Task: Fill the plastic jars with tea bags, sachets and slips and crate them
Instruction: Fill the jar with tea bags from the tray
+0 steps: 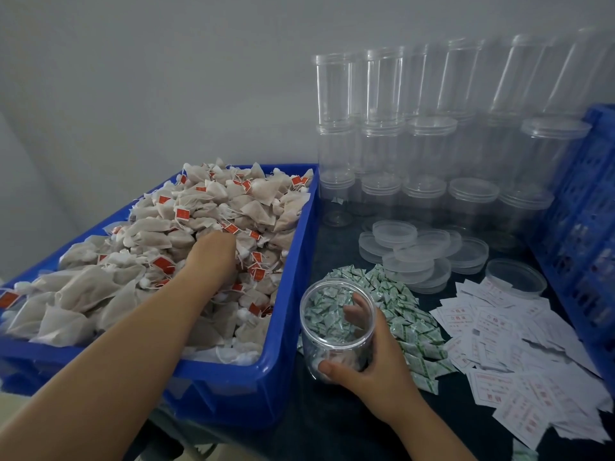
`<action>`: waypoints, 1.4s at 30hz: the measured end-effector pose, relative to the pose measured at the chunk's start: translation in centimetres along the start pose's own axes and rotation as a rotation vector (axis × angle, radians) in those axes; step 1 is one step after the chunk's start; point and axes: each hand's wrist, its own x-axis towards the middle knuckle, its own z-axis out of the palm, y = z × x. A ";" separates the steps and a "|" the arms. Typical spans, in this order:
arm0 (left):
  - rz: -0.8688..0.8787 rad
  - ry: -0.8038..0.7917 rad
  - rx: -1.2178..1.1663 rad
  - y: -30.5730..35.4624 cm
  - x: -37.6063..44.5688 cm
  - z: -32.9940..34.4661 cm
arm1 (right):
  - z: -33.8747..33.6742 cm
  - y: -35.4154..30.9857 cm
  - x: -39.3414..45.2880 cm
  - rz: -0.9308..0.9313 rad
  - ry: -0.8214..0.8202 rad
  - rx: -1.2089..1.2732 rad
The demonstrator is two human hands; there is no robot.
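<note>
Fingers of the left hand (213,251) are buried in the tea bags (186,227) heaped in the blue tub (293,261), so whether they have closed on any cannot be told. The right hand (372,364) wraps the open jar (336,324), thumb in front, holding it just beside the tub, probably so each handful travels a short way. Green sachets (409,314) and paper slips (499,337) lie behind it on the table (332,427); lids (419,251), stacked empty jars (416,128) and a blue crate (585,211) stand farther off.

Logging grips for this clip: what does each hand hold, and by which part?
The right hand grips the open plastic jar round its side wall. The left hand is buried in the tea bags; its grip cannot be told.
</note>
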 end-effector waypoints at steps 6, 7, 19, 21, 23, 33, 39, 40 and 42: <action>-0.023 0.075 -0.380 -1.2 -0.7 -1.3 | 0.0 -0.1 0.1 -0.011 0.002 -0.001; -0.023 0.076 -0.465 -1.4 -1.0 -1.5 | 0.0 -0.1 0.1 -0.010 0.002 -0.002; 0.128 -0.052 -1.370 -0.8 -3.4 -6.1 | 0.1 0.0 0.3 -0.009 0.002 0.007; 0.235 -0.076 -1.434 -0.5 -4.1 -6.8 | 0.1 0.0 0.3 -0.002 0.003 0.008; 0.333 -0.076 -1.465 0.0 -4.9 -7.5 | 0.1 0.1 0.3 0.000 0.006 0.007; 0.659 -0.214 -1.383 3.2 -7.7 -8.9 | 0.1 -0.1 0.5 -0.015 0.004 -0.009; 0.734 -0.309 -1.204 3.9 -7.7 -8.3 | 0.1 -0.1 0.5 -0.020 0.014 -0.001; 0.747 -0.306 -1.138 4.0 -7.7 -8.2 | 0.1 0.0 0.5 -0.025 0.016 0.001; 0.789 -0.254 -1.003 4.3 -7.8 -7.9 | 0.1 0.0 0.5 -0.037 0.002 0.017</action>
